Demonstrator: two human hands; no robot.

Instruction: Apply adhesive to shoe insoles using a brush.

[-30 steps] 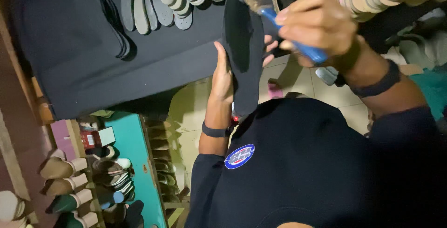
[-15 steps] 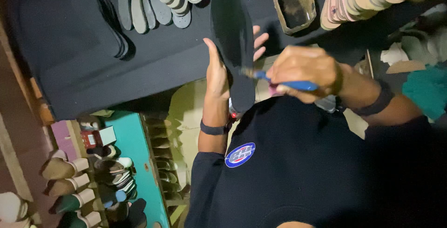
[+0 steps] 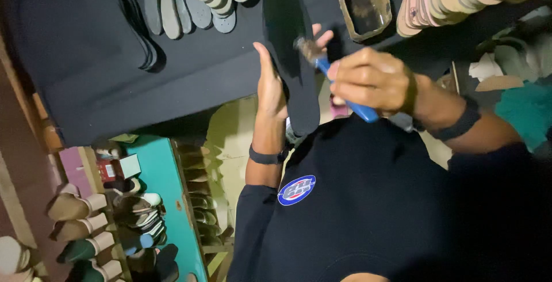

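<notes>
Left hand [image 3: 270, 86] holds dark sole [image 3: 290, 46] — right hand [image 3: 371, 80] brushes it — round blue shirt badge [image 3: 296, 190] below

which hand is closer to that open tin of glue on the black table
The right hand. It grips a blue-handled brush just below the tin, slightly apart from it. The left hand holds up a dark sole farther from the tin, with the sole between.

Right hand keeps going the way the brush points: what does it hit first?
Likely the black sole: the right hand aims the brush at it, bristles apparently at its surface, left hand behind. Depth unclear.
</notes>
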